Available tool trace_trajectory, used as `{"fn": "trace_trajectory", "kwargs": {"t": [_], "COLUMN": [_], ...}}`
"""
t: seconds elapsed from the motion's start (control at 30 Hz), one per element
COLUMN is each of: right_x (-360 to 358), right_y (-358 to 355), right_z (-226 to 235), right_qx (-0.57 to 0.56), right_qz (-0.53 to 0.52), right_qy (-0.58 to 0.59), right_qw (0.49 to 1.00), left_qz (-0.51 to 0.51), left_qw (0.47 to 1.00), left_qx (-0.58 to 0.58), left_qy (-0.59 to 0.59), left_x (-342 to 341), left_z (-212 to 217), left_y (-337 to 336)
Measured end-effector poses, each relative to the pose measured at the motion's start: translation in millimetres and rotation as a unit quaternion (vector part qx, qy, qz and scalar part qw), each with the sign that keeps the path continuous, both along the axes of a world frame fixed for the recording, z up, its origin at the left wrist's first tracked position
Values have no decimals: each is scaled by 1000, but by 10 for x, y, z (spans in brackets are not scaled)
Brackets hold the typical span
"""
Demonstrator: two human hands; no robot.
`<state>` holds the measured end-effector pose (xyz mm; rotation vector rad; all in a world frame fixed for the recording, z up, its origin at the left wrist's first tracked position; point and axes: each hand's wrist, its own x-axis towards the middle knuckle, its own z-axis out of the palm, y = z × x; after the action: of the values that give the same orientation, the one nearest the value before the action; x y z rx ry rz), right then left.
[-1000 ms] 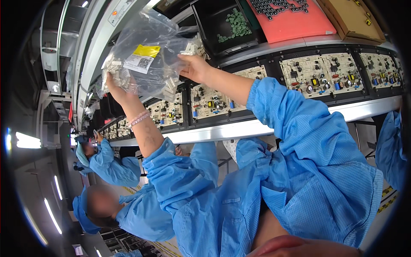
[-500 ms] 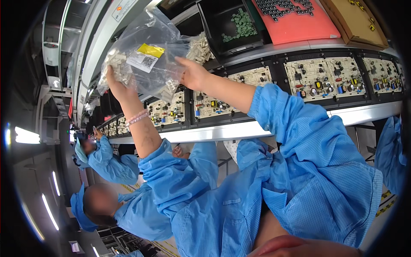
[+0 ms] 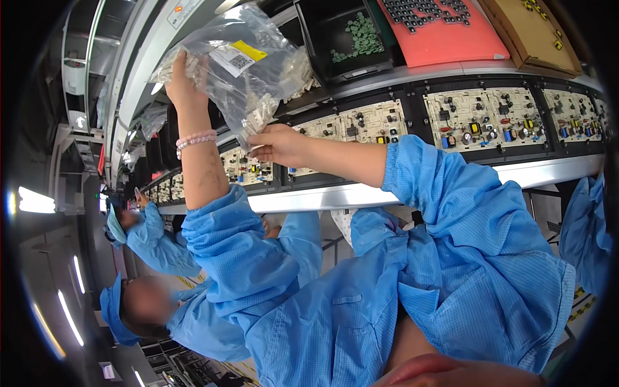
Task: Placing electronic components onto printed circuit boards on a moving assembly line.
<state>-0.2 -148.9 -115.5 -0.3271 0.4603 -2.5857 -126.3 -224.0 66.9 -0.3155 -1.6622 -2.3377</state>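
A clear plastic bag (image 3: 222, 87) hangs tilted above the line, with a white and yellow label (image 3: 240, 58) on its face. Small white plastic parts (image 3: 261, 111) have gathered in its lower corner. My left hand (image 3: 187, 87), raised, grips the bunched left side of the bag, where more white parts show around the fingers. At the lower corner, my right hand (image 3: 280, 145) closes its fingers on the plastic. Behind the bag's right side lies a pile of white parts (image 3: 303, 74), partly seen through the film.
Circuit boards (image 3: 483, 119) in black carriers run along the line, in front of a metal rail (image 3: 361, 195). Beyond stand a black bin (image 3: 325, 39) of green discs, a pink foam sheet (image 3: 445, 48) with black parts and a cardboard box (image 3: 538, 39). Co-workers in blue sit at left.
My left hand has risen with its side of the bag. My right hand has moved down from the bag's right side to its lower corner, and the bag has tilted.
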Motion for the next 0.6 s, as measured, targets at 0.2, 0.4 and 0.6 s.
{"fn": "trace_trajectory", "kwargs": {"t": [0.2,0.4,0.6], "right_x": [8,31,172], "right_y": [-62,45,-126], "right_z": [-47,-26,0], "right_qx": [24,66,82], "right_qz": [-33,-31,-17], "right_qy": [-31,-44,-64], "right_qw": [999,996,994], "left_qz": [-2,-2,26], "left_qw": [1000,997,996], "left_qx": [-5,-45,-84], "left_qy": [-21,-55,-8], "left_x": [-236,-184,-294], "left_z": [-92,-80,-119], "left_y": [-441,-254,-444]}}
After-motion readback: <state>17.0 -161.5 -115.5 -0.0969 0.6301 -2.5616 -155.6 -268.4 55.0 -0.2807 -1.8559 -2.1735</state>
